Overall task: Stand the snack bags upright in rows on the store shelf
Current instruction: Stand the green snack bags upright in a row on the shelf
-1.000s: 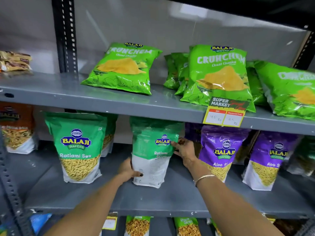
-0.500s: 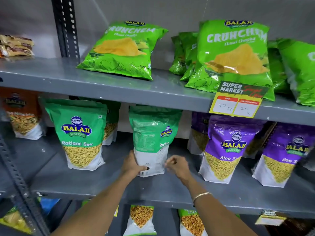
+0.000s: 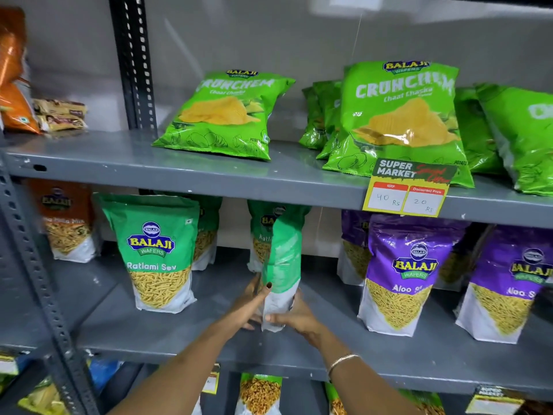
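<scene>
A green and white Ratlami Sev bag stands edge-on in the middle of the grey middle shelf. My left hand grips its lower left side and my right hand grips its lower right side and base. Behind it stands another green bag. To the left, a Ratlami Sev bag stands upright facing out. To the right stand purple Aloo Sev bags, also upright.
Green Crunchem chip bags lean back on the upper shelf, above a yellow price tag. An orange mix bag stands at far left. A perforated steel post runs down the left. More bags fill the shelf below.
The bag has been turned from showing its back panel to edge-on. My right hand dropped from the bag's upper side to its base, and my left hand stayed at the lower left.
</scene>
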Demonstrator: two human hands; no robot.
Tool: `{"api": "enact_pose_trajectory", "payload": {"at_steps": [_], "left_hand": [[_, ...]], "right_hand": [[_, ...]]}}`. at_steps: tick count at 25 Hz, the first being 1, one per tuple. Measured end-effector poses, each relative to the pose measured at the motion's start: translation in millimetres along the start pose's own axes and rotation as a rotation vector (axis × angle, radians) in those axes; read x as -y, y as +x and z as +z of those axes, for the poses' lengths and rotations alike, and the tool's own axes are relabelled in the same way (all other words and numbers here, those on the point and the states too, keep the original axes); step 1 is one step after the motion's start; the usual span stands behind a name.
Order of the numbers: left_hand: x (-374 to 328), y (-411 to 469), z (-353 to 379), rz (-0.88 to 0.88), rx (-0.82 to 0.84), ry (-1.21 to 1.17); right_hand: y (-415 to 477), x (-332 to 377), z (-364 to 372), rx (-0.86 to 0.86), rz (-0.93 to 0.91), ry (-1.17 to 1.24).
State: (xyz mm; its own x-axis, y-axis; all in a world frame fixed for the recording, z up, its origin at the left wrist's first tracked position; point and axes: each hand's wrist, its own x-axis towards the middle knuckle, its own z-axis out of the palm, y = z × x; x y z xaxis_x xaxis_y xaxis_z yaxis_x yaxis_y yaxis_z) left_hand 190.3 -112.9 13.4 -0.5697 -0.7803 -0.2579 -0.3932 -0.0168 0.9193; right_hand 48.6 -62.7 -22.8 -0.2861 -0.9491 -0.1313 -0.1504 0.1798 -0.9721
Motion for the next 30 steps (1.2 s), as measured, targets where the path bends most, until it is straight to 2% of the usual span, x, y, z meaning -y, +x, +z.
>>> {"api": "enact_pose_trajectory", "payload": {"at_steps": [5,8,12,14,16,18,20,24,28,30], "left_hand": [[1,4,3,-0.089,-0.070,-0.077],[8,17,0,-0.019,-0.142,-0.015],[16,38,-5,0.047,-0.233,0.026],[15,42,-7,0.012,-0.194,0.102],[13,45,-8,0.072,-0.107,0.052],[15,51,-2,0.094,-0.096,0.002],[17,55,-1,0.060,-0.160,0.056],[26,58,-7,0.034,-0.245,0.095],[13,45,-3,-0.009,-0.331,0.208],[13,47,2,0.002,-0.378,0.155]], "right_hand": [[5,-6,23,-0.286,0.035,-0.038],[10,-12,19,-0.324,-0.009,-0.042],[12,-20,-2,-0.186,0.019,-0.014],[29,-42,-20,-0.078,0.042,-0.083],[33,-44,-30,-0.023,0.096,-0.193],[22,-25,-35,-0.011,0.030,-0.174],[15,-13,-41,-0.021,0.001,-0.098],[16,-10,-53,-0.134,0.005,-0.037],[13,-4,-56,-0.016,0.012,0.071],[14,-3,-49,0.033,-0.024,0.077]]}}
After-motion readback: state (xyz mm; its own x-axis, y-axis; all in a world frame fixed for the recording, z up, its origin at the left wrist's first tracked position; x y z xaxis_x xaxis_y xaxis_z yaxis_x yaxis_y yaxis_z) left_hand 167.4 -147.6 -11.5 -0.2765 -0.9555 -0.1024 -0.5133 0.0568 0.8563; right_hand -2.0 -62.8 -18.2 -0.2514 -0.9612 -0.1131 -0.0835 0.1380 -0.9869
